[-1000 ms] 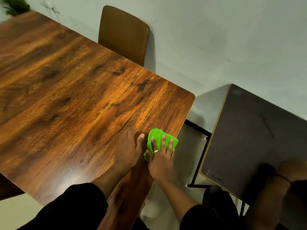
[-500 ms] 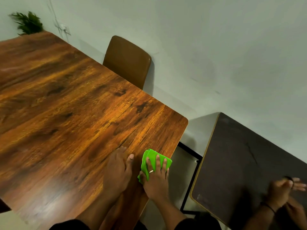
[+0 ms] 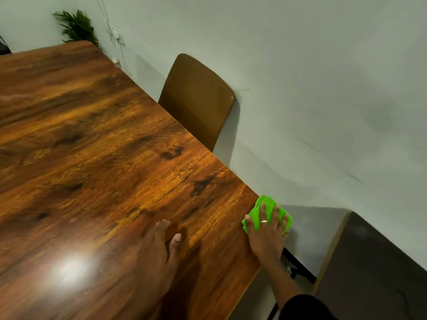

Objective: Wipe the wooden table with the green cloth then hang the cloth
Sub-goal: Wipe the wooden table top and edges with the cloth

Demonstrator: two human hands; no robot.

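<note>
Green cloth overhangs the wooden table at its right corner, pressed under my right hand, fingers spread; left hand flat nearby, fingers together; wide tabletop leftward.

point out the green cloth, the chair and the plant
cloth [image 3: 268,201]: head view, uncovered far edge
chair [image 3: 196,98]: head view, middle of the backrest
plant [image 3: 77,27]: head view, leaves by the wall

Green cloth bunched at wooden table corner edge; table glossy
</note>
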